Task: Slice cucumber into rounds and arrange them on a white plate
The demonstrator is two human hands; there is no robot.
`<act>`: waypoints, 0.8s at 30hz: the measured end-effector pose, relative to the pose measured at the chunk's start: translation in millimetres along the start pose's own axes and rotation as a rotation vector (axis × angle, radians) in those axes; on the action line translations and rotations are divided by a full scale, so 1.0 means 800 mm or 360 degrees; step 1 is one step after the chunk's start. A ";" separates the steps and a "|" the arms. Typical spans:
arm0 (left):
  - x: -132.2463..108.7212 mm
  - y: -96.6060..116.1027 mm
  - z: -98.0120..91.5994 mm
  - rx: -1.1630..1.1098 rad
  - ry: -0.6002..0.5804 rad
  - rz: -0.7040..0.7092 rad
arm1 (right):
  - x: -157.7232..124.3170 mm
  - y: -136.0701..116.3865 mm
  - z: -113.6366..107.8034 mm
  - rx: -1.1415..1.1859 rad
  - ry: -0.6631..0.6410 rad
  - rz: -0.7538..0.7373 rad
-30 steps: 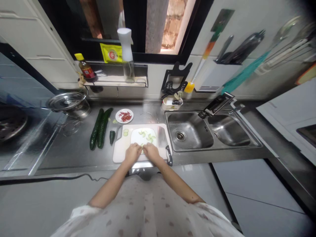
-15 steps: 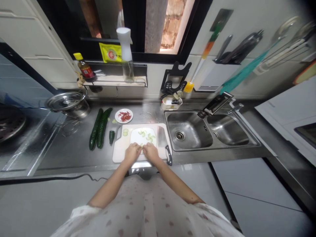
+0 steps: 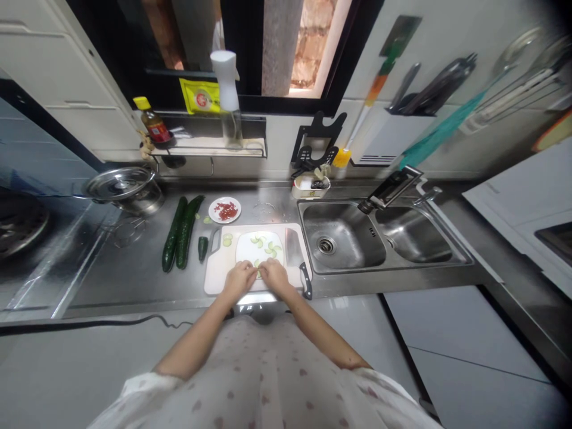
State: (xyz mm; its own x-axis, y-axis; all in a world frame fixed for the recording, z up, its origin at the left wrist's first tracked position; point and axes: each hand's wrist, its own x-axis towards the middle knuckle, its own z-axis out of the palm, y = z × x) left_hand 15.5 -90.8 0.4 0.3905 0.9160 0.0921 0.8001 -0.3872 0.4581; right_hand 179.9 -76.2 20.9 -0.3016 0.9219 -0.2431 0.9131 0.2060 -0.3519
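Note:
My left hand and my right hand rest side by side at the near edge of a white plate that lies on a white cutting board. Both hands have their fingers curled together over a small pale green cucumber slice between them. Several more cucumber slices lie spread on the plate. A cleaver with a black handle lies on the board just right of my right hand.
Two whole cucumbers and a cut cucumber end lie left of the board. A small dish of red chopped chilli sits behind it. A steel pot stands at the left, a double sink at the right.
Both hands stay at the plate's near edge with only slight finger movement. Nothing else has moved.

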 end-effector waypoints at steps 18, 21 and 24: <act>0.004 -0.006 -0.013 0.0120 -0.0114 0.0243 | 0.001 -0.001 -0.007 -0.0209 -0.0020 0.0150; 0.004 -0.005 -0.015 0.0088 -0.0154 0.0208 | 0.001 0.000 -0.008 -0.0261 -0.0034 0.0171; 0.006 -0.006 -0.017 0.0075 -0.0194 0.0200 | 0.001 0.001 -0.009 -0.0269 -0.0045 0.0168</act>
State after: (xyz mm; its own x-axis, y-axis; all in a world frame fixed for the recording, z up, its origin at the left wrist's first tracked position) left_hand 7.3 -83.2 10.7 0.5386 0.8418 0.0370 0.7609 -0.5048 0.4076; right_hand 182.1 -73.1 27.1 -0.2070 0.9322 -0.2968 0.9724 0.1627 -0.1671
